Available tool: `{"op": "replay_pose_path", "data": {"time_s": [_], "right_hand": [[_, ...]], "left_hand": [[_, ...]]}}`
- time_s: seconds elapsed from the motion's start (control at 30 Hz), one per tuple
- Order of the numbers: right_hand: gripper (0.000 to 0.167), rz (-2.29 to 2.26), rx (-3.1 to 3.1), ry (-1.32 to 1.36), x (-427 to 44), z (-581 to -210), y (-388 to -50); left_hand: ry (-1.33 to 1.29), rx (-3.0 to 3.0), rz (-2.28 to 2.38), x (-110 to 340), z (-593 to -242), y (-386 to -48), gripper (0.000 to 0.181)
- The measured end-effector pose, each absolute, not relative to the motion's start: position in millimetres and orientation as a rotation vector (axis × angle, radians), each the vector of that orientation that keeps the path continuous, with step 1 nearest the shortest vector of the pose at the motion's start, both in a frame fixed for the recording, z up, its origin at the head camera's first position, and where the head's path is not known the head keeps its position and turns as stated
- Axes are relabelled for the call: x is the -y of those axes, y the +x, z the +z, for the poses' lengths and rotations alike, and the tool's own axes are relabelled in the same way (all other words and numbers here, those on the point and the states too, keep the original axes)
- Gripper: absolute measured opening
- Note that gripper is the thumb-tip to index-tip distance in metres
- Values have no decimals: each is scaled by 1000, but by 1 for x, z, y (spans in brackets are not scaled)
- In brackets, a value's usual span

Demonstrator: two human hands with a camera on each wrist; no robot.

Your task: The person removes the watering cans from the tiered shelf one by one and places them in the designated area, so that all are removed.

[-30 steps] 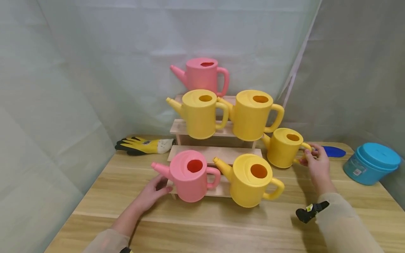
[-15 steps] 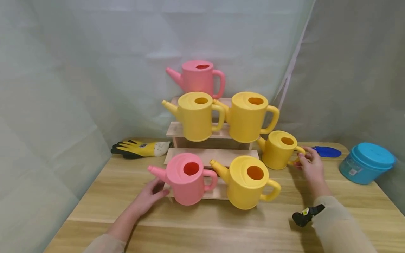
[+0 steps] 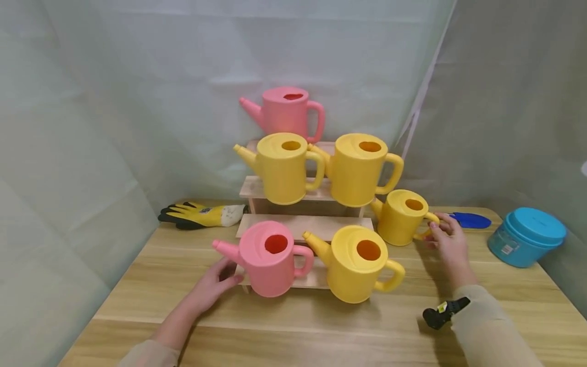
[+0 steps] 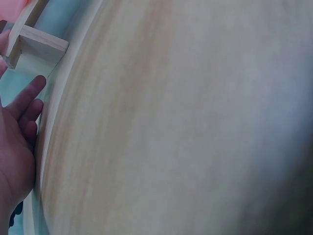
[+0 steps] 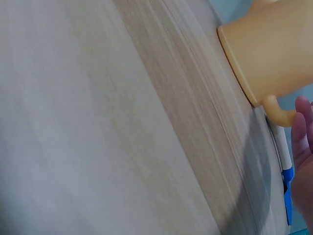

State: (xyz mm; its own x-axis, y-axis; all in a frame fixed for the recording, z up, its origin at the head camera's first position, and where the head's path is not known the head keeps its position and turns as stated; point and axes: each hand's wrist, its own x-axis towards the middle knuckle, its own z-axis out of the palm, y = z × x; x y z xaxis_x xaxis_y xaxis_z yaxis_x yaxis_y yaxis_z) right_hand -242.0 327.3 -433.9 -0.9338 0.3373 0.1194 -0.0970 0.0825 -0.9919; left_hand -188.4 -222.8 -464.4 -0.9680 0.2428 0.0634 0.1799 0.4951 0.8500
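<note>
Where the table (image 3: 275, 331) runs nearest to me, my left hand (image 3: 208, 288) meets the left end of the wooden stand (image 3: 304, 227); its thumb and a finger seem to pinch the lowest plank, while the others lie loose and slightly apart. On that plank stand the front pink can (image 3: 266, 270) and, just beside it, the front yellow can (image 3: 350, 270), both upright, spouts to my left.

Further off to the right, my right hand (image 3: 451, 250) is clamped by thumb and fingers on the handle (image 5: 279, 115) of the side yellow can (image 3: 398, 224), which stands upright on the table, beside the stand and not on it. Right of that hand sits a blue tub (image 3: 525, 244); behind it lies a blue trowel (image 3: 472, 220), and across the table, left of the stand, a glove (image 3: 202, 215).

Higher and farther back are the left yellow can (image 3: 284, 176) and the right yellow can (image 3: 358, 176), side by side, then the top pink can (image 3: 284, 117) before the hanging cloth (image 3: 183, 51).

Judging by how they lie, five cans are placed on the steps; I reckon only the one in my right hand's grip is left to settle.
</note>
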Motion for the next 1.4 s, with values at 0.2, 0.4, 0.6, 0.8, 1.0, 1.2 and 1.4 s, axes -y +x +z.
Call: {"op": "replay_pose_path", "data": {"time_s": [0.2,0.4,0.6,0.8,1.0,1.2,1.4], "right_hand": [[52,1909,2069,-248,-330,-425,-239],[50,1827,2070,-311,-336,-413,-241],[55,1621,2228,-339,-342,-387,-249],[66,1464,2423,-232,-340,-350,-259],[69,1349,2495,-168,-330,-307,-268],[69,1330,2520,-54,-319,-274,-277],[69,1367,2527,-21,-312,-252,-282]], "left_hand": [[392,-2638,1515,221,-464,-190,58],[403,-2608,1547,220,-463,-191,57],[381,-2606,1546,222,-464,-190,58],[344,-2620,1523,223,-465,-188,59],[317,-2623,1499,222,-462,-185,60],[348,-2637,1503,222,-461,-185,59],[368,-2625,1532,221,-461,-187,57]]}}
